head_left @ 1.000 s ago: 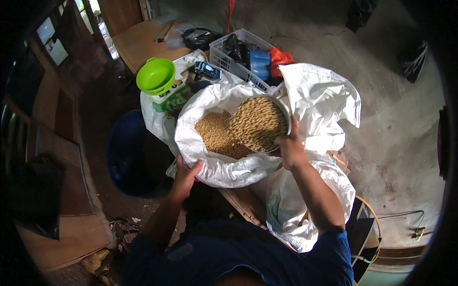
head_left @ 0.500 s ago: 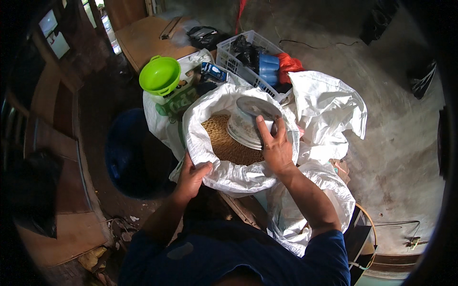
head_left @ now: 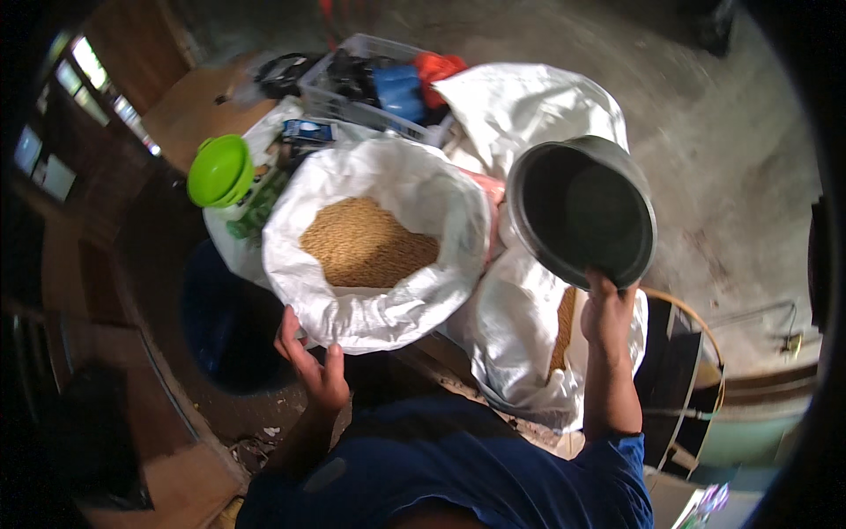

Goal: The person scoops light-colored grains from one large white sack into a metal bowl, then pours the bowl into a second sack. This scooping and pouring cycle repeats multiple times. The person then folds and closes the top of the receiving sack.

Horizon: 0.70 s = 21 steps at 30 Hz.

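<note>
A white woven sack (head_left: 458, 198) stands in the middle with its mouth rolled back, and tan grain (head_left: 370, 242) lies inside it. My right hand (head_left: 610, 317) grips the near rim of a round grey metal pot (head_left: 582, 212) held up to the right of the sack. The pot is tilted so that its dark inside faces me; I see no grain in it. At the sack's near left edge is my left hand (head_left: 319, 370), its thumb and fingers apart beside the rolled rim. Part of those fingers is hidden against the sack.
To the right, a second white sack (head_left: 511, 322) shows grain in its opening. Behind stands a plastic crate (head_left: 361, 110) with black bags, a blue container (head_left: 399, 93) and a red bag (head_left: 436, 75). A green basin (head_left: 218, 172) sits at the left, above a dark blue tub (head_left: 225, 326).
My right hand has lifted the pot out of the sack and swung it right, turning its opening toward me. My left hand has loosened from the sack's rim. The view has shifted.
</note>
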### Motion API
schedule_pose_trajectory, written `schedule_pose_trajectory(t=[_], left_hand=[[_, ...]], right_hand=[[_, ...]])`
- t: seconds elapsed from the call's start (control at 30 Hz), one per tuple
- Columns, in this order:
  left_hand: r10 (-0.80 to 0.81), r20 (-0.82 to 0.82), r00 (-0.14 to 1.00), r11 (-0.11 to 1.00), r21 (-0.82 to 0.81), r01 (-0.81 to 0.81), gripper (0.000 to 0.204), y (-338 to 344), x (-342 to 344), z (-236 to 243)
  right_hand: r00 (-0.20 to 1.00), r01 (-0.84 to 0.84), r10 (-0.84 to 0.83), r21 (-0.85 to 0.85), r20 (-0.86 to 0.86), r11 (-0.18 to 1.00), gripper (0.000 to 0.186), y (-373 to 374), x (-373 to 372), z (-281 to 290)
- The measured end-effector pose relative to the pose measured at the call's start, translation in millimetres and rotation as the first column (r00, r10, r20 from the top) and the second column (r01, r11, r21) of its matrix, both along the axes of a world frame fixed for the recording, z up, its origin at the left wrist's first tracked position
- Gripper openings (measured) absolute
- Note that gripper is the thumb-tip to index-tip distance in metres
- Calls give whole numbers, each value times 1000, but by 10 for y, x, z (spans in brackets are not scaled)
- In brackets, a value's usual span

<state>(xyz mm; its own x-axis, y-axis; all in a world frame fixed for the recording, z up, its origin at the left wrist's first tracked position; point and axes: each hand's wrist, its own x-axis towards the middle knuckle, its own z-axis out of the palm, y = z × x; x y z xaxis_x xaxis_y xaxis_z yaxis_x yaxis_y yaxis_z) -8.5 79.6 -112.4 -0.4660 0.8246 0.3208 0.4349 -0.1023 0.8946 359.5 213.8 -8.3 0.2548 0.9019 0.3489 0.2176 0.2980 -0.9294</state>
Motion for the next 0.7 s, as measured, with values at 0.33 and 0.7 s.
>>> schedule_pose_trajectory(t=[0.33,0.7], left_hand=[[-702,-397,591,638,19,770,68,444,1625,528],[-782,548,298,93,-370,924,114,708,3752,-100]], right_hand=[[814,466,-410,42,-413,884,55,-1272,1555,-462],[737,575,-505,25,-449,818,56,-1743,2181,-751]])
